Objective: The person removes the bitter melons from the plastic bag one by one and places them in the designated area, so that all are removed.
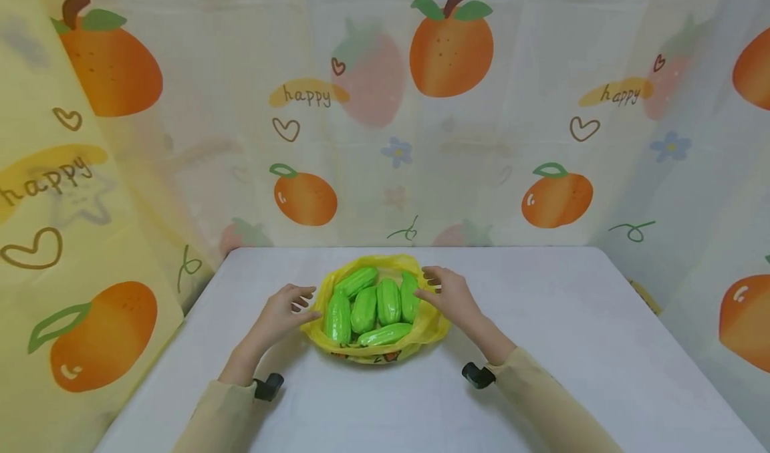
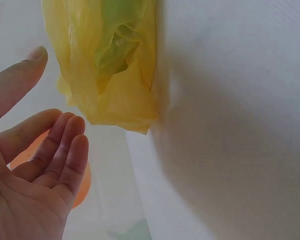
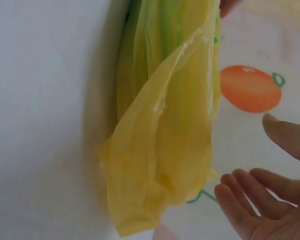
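Note:
A yellow plastic bag [image 1: 433, 329] sits with its mouth spread wide in the head view. Inside lie several glossy, bright green, elongated things [image 1: 363, 311], seemingly plastic-wrapped; their exact kind I cannot tell. My left hand [image 1: 284, 309] is at the bag's left rim, fingers relaxed and holding nothing. On the opposite side, my right hand [image 1: 452, 297] hovers by the rim with loosely bent fingers, also holding nothing. The left wrist view shows a small gap between the left hand [image 2: 35, 185] and the bag [image 2: 125, 100]. Likewise, the right hand [image 3: 270, 200] stands apart from the bag [image 3: 175, 135].
The bag rests on a white-covered table [image 1: 571, 346]. A patterned curtain [image 1: 373, 152] with oranges and hearts rises behind the table and along both sides. Small black devices are strapped to the left wrist [image 1: 269, 387] and right wrist [image 1: 478, 375].

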Demonstrator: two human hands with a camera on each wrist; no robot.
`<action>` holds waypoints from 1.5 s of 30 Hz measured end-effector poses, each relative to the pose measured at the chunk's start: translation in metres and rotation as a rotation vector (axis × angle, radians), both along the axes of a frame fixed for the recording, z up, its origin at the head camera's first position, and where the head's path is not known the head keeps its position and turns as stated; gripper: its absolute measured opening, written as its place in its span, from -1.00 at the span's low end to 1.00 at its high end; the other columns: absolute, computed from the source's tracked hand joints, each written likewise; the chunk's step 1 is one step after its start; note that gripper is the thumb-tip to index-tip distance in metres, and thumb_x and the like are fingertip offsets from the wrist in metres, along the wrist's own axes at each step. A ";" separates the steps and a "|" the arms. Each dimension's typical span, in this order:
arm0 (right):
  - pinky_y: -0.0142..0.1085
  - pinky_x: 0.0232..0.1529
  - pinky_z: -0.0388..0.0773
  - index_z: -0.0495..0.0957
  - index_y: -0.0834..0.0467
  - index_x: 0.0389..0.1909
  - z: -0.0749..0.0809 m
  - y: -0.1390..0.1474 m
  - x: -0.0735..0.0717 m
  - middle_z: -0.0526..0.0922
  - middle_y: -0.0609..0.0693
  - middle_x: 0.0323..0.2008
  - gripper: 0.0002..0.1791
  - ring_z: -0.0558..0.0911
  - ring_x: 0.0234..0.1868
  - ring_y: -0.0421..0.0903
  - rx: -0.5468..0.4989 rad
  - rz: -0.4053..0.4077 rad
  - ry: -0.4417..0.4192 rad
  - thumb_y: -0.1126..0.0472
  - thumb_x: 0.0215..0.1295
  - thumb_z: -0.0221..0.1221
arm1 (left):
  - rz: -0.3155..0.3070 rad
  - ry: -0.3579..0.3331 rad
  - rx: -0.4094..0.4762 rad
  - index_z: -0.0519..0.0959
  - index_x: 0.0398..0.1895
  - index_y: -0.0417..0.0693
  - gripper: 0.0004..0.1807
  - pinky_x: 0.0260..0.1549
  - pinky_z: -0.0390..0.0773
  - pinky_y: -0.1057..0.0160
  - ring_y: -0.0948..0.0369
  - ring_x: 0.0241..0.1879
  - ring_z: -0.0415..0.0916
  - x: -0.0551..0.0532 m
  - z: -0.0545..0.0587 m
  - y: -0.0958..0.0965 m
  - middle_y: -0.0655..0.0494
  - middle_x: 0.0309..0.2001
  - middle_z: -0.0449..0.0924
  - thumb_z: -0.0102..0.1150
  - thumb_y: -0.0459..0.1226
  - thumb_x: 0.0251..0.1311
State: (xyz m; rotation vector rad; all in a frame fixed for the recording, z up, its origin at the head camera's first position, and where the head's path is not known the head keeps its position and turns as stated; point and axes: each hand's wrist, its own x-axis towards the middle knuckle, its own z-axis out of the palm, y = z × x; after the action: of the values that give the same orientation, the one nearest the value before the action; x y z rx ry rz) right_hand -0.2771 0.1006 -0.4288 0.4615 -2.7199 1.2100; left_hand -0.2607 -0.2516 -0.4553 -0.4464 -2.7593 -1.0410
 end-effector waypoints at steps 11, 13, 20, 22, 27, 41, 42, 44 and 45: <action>-0.13 -0.03 0.57 0.45 0.24 0.17 -0.005 -0.014 -0.005 0.60 0.15 0.04 -0.42 0.61 0.02 0.08 -0.056 -0.040 -0.121 0.10 0.15 0.31 | 0.032 -0.068 -0.013 0.50 0.14 -0.24 -0.38 -0.19 0.57 0.13 0.07 -0.18 0.55 -0.004 -0.004 0.000 -0.07 -0.10 0.56 0.40 -0.16 0.00; -0.13 -0.02 0.57 0.46 0.25 0.16 -0.006 -0.015 -0.005 0.60 0.15 0.05 -0.43 0.61 0.03 0.09 -0.056 -0.050 -0.133 0.09 0.16 0.31 | 0.026 -0.079 -0.009 0.50 0.14 -0.24 -0.38 -0.19 0.57 0.13 0.07 -0.18 0.55 -0.003 -0.005 0.000 -0.08 -0.10 0.56 0.40 -0.15 0.01; -0.13 -0.03 0.57 0.46 0.28 0.15 -0.007 -0.014 -0.005 0.61 0.17 0.04 -0.41 0.61 0.03 0.10 -0.064 -0.072 -0.171 0.07 0.15 0.31 | 0.028 -0.110 -0.014 0.52 0.12 -0.24 -0.40 -0.22 0.56 0.15 0.09 -0.20 0.55 0.000 -0.005 0.002 -0.07 -0.11 0.57 0.41 -0.17 0.00; -0.13 -0.02 0.57 0.46 0.29 0.14 -0.008 -0.013 -0.005 0.61 0.18 0.03 -0.41 0.61 0.03 0.10 -0.065 -0.079 -0.180 0.07 0.15 0.32 | 0.030 -0.111 -0.022 0.52 0.12 -0.24 -0.41 -0.23 0.56 0.15 0.10 -0.21 0.55 0.000 -0.005 0.002 -0.07 -0.12 0.57 0.41 -0.19 0.00; -0.14 -0.01 0.56 0.47 0.29 0.13 -0.012 -0.012 -0.006 0.63 0.18 -0.01 -0.42 0.62 0.02 0.08 -0.060 -0.103 -0.195 0.07 0.14 0.32 | 0.029 -0.117 -0.027 0.52 0.12 -0.25 -0.41 -0.24 0.55 0.16 0.11 -0.22 0.55 0.001 -0.004 0.003 -0.05 -0.13 0.57 0.41 -0.21 -0.01; -0.13 -0.02 0.56 0.51 0.26 0.11 -0.019 -0.008 -0.013 0.66 0.13 -0.03 -0.39 0.61 0.03 0.06 -0.008 -0.113 -0.297 0.00 0.10 0.34 | 0.036 -0.121 -0.030 0.52 0.12 -0.22 -0.41 -0.24 0.55 0.17 0.13 -0.22 0.54 0.001 -0.008 0.000 -0.02 -0.14 0.57 0.41 -0.18 -0.01; -0.14 -0.02 0.56 0.51 0.26 0.11 -0.019 -0.008 -0.013 0.66 0.13 -0.03 -0.38 0.61 0.03 0.07 -0.008 -0.112 -0.304 -0.01 0.10 0.35 | 0.037 -0.122 -0.030 0.52 0.12 -0.22 -0.40 -0.24 0.54 0.18 0.14 -0.22 0.54 0.001 -0.009 -0.001 -0.02 -0.14 0.57 0.41 -0.18 -0.01; -0.14 -0.02 0.56 0.51 0.26 0.11 -0.019 -0.007 -0.014 0.66 0.13 -0.02 -0.38 0.61 0.03 0.07 -0.007 -0.113 -0.318 -0.01 0.09 0.35 | 0.038 -0.122 -0.034 0.52 0.13 -0.21 -0.40 -0.23 0.54 0.18 0.14 -0.22 0.54 0.000 -0.009 -0.001 -0.02 -0.14 0.57 0.41 -0.17 0.00; -0.14 -0.03 0.56 0.51 0.26 0.11 -0.019 -0.007 -0.015 0.66 0.13 -0.02 -0.38 0.60 0.03 0.07 -0.005 -0.112 -0.324 -0.02 0.09 0.34 | 0.039 -0.123 -0.035 0.52 0.13 -0.21 -0.40 -0.23 0.54 0.18 0.14 -0.22 0.54 0.000 -0.009 -0.001 -0.02 -0.13 0.57 0.41 -0.17 0.00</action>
State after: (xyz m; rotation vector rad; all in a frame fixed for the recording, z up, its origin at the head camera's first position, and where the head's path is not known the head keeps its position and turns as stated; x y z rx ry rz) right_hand -0.2917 0.0934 -0.4482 0.1167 -2.9579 1.3653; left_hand -0.2603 -0.2527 -0.4646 -0.3421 -2.8851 -1.0467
